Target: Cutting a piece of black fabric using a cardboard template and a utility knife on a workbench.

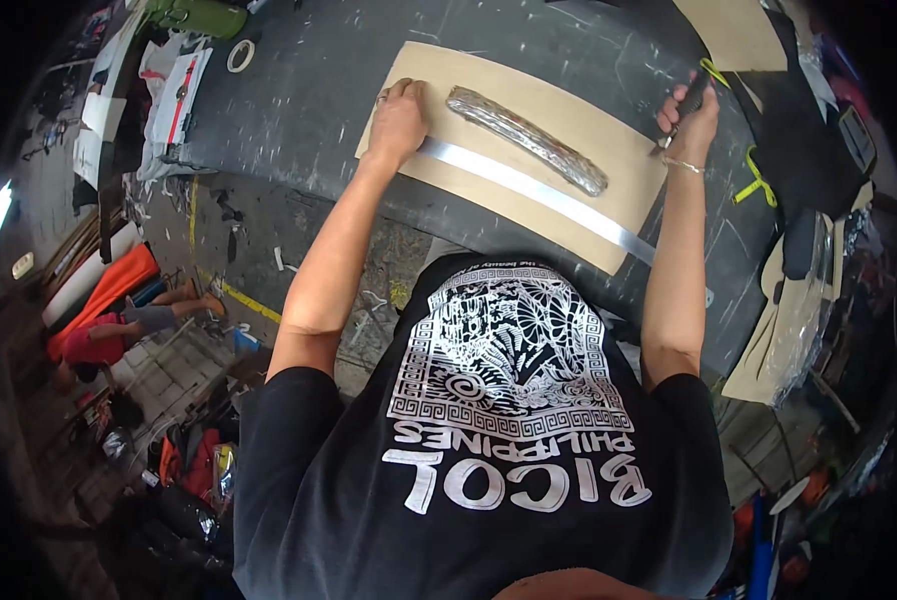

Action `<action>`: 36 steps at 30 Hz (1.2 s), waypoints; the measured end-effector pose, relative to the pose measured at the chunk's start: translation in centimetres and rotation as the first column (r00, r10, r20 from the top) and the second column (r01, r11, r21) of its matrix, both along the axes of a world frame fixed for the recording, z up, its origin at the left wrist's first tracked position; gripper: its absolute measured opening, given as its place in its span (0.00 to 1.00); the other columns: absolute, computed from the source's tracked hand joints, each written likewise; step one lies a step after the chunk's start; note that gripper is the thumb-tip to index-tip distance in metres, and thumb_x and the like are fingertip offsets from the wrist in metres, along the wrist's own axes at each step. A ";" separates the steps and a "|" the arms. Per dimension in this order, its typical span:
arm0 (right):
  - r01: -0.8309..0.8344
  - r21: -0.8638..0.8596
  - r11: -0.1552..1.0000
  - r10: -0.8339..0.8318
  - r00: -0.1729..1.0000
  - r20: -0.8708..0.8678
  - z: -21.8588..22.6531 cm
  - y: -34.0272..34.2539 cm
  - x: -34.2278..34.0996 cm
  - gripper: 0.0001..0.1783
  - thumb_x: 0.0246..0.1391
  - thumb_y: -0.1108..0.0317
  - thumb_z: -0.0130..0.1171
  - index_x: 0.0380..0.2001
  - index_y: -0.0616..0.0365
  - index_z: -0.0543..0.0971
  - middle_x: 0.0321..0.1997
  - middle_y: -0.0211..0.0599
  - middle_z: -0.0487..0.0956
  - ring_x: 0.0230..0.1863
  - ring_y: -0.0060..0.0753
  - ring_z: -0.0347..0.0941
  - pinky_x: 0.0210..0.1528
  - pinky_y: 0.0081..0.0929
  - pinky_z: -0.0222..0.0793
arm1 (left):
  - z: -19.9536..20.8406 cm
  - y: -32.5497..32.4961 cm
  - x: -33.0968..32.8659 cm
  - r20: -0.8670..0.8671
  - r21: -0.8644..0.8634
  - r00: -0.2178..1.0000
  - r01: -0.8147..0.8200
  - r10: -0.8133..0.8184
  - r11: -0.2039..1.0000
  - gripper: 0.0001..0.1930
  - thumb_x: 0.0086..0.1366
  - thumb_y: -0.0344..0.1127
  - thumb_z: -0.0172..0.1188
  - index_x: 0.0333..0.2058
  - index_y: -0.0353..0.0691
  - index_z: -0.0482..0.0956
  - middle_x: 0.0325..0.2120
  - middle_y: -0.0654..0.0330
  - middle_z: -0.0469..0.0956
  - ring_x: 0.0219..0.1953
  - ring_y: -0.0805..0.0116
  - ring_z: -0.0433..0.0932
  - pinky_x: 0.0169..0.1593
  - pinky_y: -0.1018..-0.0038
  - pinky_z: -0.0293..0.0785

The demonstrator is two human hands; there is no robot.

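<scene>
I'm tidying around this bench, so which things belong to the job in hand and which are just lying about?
Apparently in the job:
- cutter, in the right hand
- tan sheet, under the left hand
- ruler, on the sheet
- wrapped bar, on the sheet

Apparently lying about:
- tape roll
- yellow strip
- orange roll

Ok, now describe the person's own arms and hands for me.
Both arms emerge from short black sleeves, leaving the forearms bare. The left hand is gloveless, with what looks like a ring on its fingers. The right hand, also gloveless, has a thin, pale bracelet at the wrist.
</scene>
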State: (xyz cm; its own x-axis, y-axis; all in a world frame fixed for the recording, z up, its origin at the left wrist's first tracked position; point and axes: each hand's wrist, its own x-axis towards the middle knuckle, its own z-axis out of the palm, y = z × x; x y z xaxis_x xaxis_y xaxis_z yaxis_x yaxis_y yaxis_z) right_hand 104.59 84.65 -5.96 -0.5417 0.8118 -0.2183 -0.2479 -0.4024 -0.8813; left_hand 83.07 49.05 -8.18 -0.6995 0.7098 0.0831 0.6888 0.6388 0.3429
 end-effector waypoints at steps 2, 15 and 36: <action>-0.083 0.044 0.996 0.083 0.996 -0.013 2.3 -1.6 -3.8 0.22 0.72 0.51 0.36 0.54 0.55 0.68 0.29 0.33 0.71 0.15 0.24 0.57 0.14 0.26 0.50 | -0.8 -0.6 -0.8 -0.122 -0.086 0.993 -0.009 -0.001 0.996 0.21 0.62 0.26 0.54 0.54 0.33 0.74 0.56 0.44 0.74 0.59 0.41 0.73 0.62 0.56 0.71; -0.591 -0.192 0.783 0.571 0.807 -0.153 3.3 -14.1 -26.2 0.28 0.69 0.37 0.42 0.29 0.50 0.70 0.13 0.23 0.61 0.09 0.20 0.54 0.10 0.22 0.49 | 3.8 3.6 2.0 -0.160 -0.313 0.985 0.009 -0.062 0.950 0.22 0.61 0.27 0.57 0.54 0.29 0.73 0.57 0.44 0.73 0.56 0.48 0.78 0.55 0.64 0.78; -0.677 0.003 0.736 0.670 0.729 0.141 -2.5 -21.3 -36.4 0.28 0.70 0.40 0.40 0.28 0.52 0.70 0.13 0.27 0.62 0.09 0.23 0.55 0.11 0.25 0.50 | 4.6 1.7 -1.3 -0.076 -0.277 0.997 -0.003 -0.019 0.961 0.26 0.57 0.27 0.60 0.56 0.26 0.70 0.61 0.37 0.68 0.56 0.47 0.76 0.42 0.67 0.84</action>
State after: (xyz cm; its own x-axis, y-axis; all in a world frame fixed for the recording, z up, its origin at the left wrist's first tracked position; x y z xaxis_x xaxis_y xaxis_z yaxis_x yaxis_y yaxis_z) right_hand 68.17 63.36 -8.49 -0.9223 0.2555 -0.2898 0.1814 -0.3759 -0.9087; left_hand 81.81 50.73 -3.62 -0.6930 0.7181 -0.0638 0.7116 0.6955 0.0997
